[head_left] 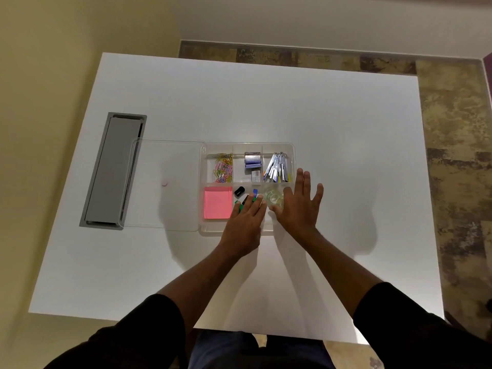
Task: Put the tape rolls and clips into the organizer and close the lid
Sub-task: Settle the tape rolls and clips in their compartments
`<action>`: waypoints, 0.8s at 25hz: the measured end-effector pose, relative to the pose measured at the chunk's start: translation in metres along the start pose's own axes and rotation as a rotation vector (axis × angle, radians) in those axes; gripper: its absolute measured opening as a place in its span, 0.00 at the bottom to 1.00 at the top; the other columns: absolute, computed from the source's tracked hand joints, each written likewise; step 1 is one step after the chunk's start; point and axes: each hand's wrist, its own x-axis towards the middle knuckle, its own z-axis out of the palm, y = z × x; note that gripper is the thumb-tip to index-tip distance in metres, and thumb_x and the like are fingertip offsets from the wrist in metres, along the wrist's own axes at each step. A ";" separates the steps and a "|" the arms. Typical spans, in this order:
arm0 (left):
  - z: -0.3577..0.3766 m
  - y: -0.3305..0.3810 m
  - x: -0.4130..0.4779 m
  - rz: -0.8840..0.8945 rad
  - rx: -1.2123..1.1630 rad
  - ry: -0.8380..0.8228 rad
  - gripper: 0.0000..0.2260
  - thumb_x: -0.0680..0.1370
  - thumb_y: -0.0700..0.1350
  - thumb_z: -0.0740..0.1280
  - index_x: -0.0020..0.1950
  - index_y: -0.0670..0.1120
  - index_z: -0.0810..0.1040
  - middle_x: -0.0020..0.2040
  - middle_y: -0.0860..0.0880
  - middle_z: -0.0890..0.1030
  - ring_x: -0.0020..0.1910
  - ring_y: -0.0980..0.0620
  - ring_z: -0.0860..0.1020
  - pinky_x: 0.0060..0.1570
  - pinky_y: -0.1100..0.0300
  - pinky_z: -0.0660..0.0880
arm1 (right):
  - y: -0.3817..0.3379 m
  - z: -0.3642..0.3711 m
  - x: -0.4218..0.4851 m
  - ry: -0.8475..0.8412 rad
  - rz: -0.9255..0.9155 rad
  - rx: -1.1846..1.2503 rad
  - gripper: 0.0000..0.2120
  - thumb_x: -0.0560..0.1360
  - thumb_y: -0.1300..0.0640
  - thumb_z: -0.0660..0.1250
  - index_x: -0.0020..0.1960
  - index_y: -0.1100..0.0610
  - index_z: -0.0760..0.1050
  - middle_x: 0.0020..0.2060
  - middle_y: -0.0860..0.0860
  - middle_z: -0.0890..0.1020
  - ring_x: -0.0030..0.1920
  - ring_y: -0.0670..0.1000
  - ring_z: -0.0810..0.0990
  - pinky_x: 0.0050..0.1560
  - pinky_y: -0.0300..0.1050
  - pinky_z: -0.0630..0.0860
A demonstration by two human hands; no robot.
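Both forearms are reaching forward from dark sleeves pushed up near the elbows, converging toward the middle. The left hand (243, 223) is lying palm down, its fingers (254, 202) held close together and pointing forward and slightly right. The right hand (300, 206) is also facing palm down, its fingers (306, 179) spreading wide and straight, thumb angling inward toward the left hand (the two are sitting just beside each other; whether they are touching cannot be told). Neither hand is curling around anything; both are lying flat and relaxed.
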 end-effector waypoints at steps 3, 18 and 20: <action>0.001 0.000 0.000 0.010 0.043 0.007 0.36 0.83 0.42 0.67 0.87 0.45 0.53 0.89 0.44 0.50 0.88 0.41 0.46 0.85 0.37 0.50 | 0.004 -0.002 0.000 -0.065 -0.024 -0.032 0.37 0.72 0.29 0.71 0.72 0.51 0.73 0.86 0.60 0.45 0.86 0.63 0.41 0.81 0.72 0.44; 0.004 -0.008 0.002 0.063 0.164 -0.021 0.40 0.81 0.42 0.68 0.87 0.46 0.48 0.89 0.45 0.46 0.88 0.42 0.43 0.84 0.35 0.41 | 0.022 -0.005 0.011 0.053 -0.139 -0.058 0.32 0.79 0.34 0.65 0.75 0.53 0.72 0.85 0.60 0.56 0.86 0.61 0.53 0.82 0.70 0.50; 0.004 -0.008 0.002 0.064 0.164 -0.017 0.40 0.81 0.42 0.69 0.87 0.46 0.48 0.89 0.45 0.47 0.88 0.42 0.43 0.83 0.35 0.41 | 0.025 -0.008 0.007 0.072 -0.110 -0.026 0.29 0.78 0.36 0.68 0.72 0.52 0.75 0.85 0.59 0.58 0.86 0.61 0.55 0.82 0.69 0.51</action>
